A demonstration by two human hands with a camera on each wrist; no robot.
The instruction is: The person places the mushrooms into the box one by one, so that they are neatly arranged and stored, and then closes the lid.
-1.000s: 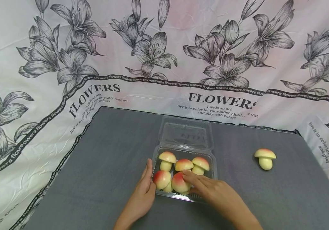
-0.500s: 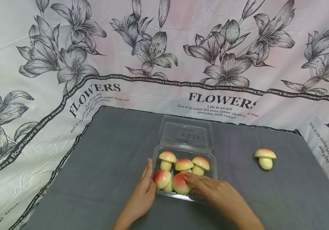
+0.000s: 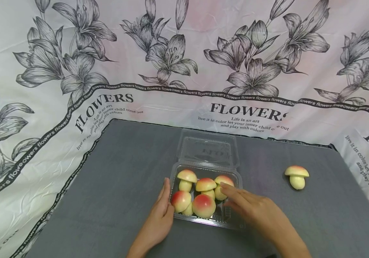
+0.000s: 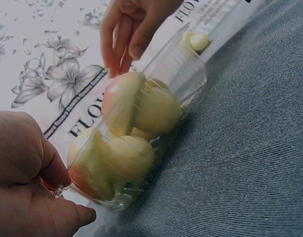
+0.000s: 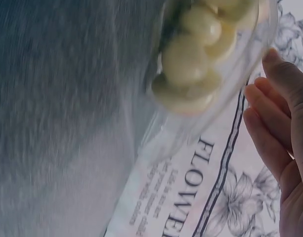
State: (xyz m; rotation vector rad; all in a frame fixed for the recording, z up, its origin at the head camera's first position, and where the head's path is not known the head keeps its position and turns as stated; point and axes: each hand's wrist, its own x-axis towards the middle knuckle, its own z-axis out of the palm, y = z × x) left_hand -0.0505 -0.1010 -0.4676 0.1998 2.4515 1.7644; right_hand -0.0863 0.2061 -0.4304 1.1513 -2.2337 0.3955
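Observation:
A clear plastic clamshell box [image 3: 218, 223] stands on the table with its lid [image 3: 208, 148] folded back. Inside are several mushroom-shaped pieces with red-tinted caps and pale yellow stems, such as the front mushroom piece [image 3: 204, 206]. My left hand [image 3: 158, 218] pinches the box's left rim between thumb and fingers, plain in the left wrist view. Over the right side of the box is my right hand [image 3: 252, 208], fingers extended and holding nothing. Its fingertips overlap the back right mushroom piece [image 3: 221, 193] in the head view. In the right wrist view its fingers [image 5: 270, 118] are apart from the pieces.
One more mushroom piece [image 3: 297, 177] lies on the grey tabletop [image 3: 123, 161] to the right of the box. A white cloth [image 3: 171, 104] printed with flowers and lettering hangs behind and at both sides.
My right hand has let go of the front mushroom piece and moved up and to the right. The left hand keeps its place at the box's rim.

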